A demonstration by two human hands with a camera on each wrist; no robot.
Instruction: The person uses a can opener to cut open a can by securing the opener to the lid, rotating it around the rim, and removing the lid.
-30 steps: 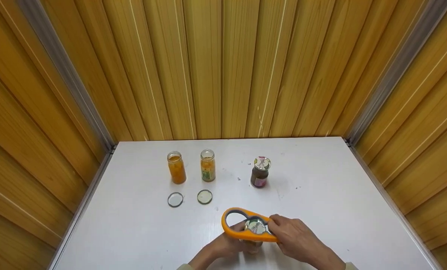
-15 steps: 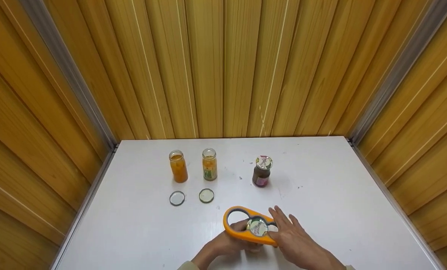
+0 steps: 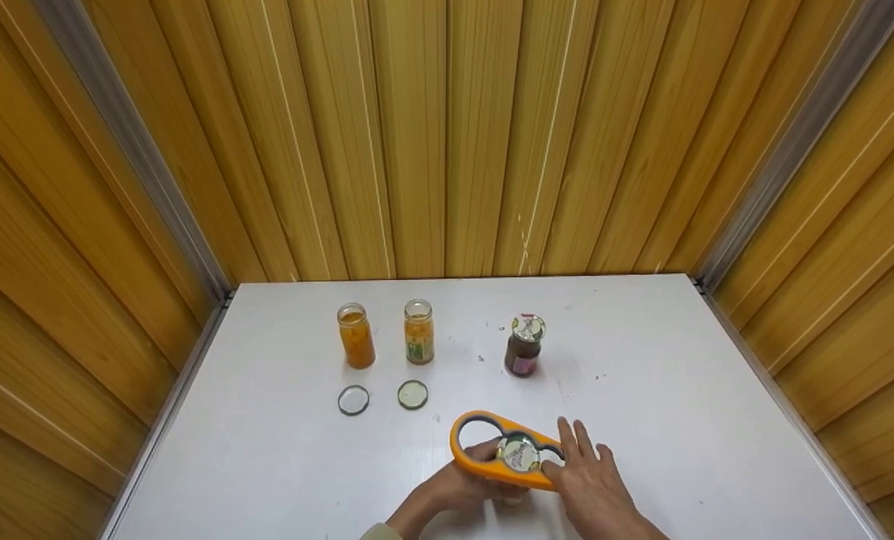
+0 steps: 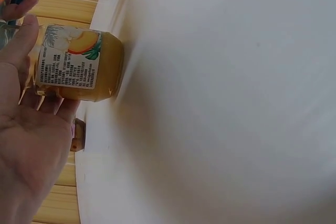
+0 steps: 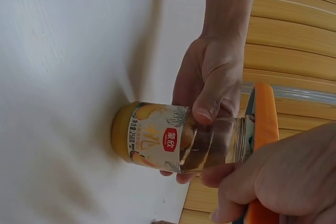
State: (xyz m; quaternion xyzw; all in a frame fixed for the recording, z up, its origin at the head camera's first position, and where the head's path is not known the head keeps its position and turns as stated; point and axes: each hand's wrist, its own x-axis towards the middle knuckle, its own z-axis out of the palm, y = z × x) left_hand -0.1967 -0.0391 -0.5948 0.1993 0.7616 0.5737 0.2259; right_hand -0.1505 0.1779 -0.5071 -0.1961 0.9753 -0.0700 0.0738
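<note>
An orange jar opener (image 3: 484,468) with grey-lined holes lies around the printed lid (image 3: 520,454) of a glass jar (image 5: 157,136). The jar stands upright on the white table, with yellow contents and a fruit label. My left hand (image 3: 454,484) grips the jar around its upper part, thumb on one side and fingers on the other. At the opener's right end, my right hand (image 3: 591,486) has its fingers extended and spread, with the thumb touching the opener. The opener's handle end is partly hidden by that hand in the right wrist view.
Two lidless jars, one orange-filled (image 3: 358,345) and one labelled (image 3: 419,337), stand at the back left. Their lids, a whitish one (image 3: 354,400) and a greenish one (image 3: 413,394), lie before them. A dark lidded jar (image 3: 523,351) stands back right. Wood-patterned walls (image 3: 447,150) enclose the table (image 3: 267,450).
My right hand has loosened its grip on the opener's handle, and its fingers have straightened. The opener and lid sit slightly further right. My left hand keeps holding the jar.
</note>
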